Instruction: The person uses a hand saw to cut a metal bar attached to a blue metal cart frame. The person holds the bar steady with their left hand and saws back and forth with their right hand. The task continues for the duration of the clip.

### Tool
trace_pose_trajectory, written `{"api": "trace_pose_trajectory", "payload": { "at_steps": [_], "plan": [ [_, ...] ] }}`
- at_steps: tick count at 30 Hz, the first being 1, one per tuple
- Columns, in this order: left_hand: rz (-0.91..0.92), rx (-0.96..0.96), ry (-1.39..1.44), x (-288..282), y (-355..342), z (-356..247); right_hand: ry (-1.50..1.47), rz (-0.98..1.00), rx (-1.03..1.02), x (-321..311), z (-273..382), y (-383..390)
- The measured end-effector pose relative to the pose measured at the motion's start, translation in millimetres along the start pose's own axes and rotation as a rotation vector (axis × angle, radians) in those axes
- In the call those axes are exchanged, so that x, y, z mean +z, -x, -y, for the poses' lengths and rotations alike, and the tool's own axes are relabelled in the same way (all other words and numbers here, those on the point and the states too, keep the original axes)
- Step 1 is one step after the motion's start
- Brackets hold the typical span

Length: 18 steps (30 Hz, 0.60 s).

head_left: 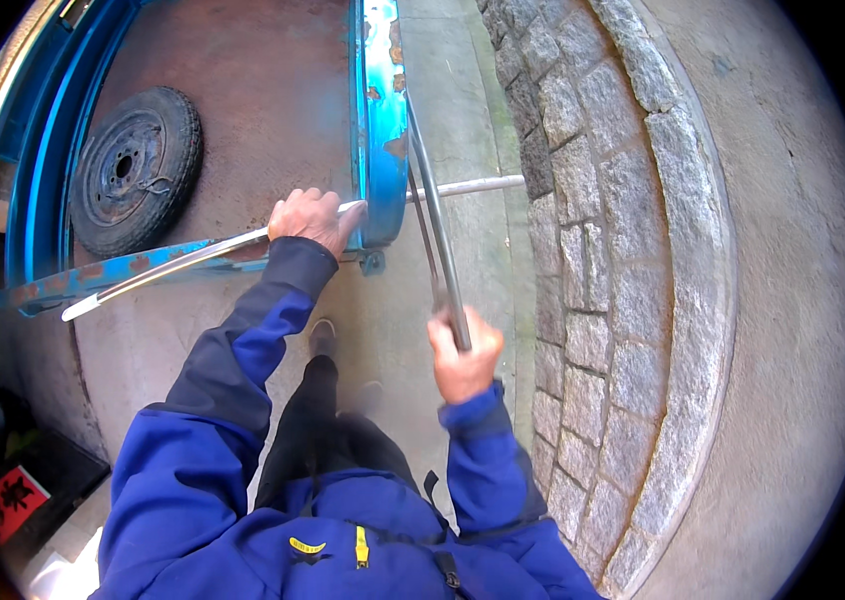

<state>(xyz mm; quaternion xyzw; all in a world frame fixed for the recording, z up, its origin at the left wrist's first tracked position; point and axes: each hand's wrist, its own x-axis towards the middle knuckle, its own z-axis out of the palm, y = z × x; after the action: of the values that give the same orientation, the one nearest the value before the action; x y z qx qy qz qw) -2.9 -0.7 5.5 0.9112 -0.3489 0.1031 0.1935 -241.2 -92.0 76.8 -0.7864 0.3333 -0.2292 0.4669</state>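
The left fingers (288,215) are closed over a white pipe (188,264) at the corner of a blue cart (385,190); the right fingers (440,338) grip the near end of a saw (435,215). Forward of the right fingers, the saw crosses the pipe, contact unclear. A wheel (158,195) lies forward-left of the left fingers.

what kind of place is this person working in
Probably an outdoor lane or yard: there is bare concrete-like ground, a run of rough stone blocks along the right, and a rusty blue cargo bed with a wheel lying in it.
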Motion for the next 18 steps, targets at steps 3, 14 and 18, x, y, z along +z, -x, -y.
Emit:
{"api": "trace_pose_trajectory", "payload": {
  "at_steps": [3,14,18],
  "plan": [
    [0.011,-0.015,0.006,2.0,-0.2,4.1,0.091,0.010,-0.045,-25.4,2.1,50.7],
    [0.027,-0.004,0.013,-1.1,-1.8,-2.7,-0.026,-0.004,-0.013,6.9,6.8,-22.3],
    [0.094,-0.021,0.003,-6.0,-3.7,-0.4,-0.006,0.010,0.023,-4.6,5.3,10.9]
  ]
}}
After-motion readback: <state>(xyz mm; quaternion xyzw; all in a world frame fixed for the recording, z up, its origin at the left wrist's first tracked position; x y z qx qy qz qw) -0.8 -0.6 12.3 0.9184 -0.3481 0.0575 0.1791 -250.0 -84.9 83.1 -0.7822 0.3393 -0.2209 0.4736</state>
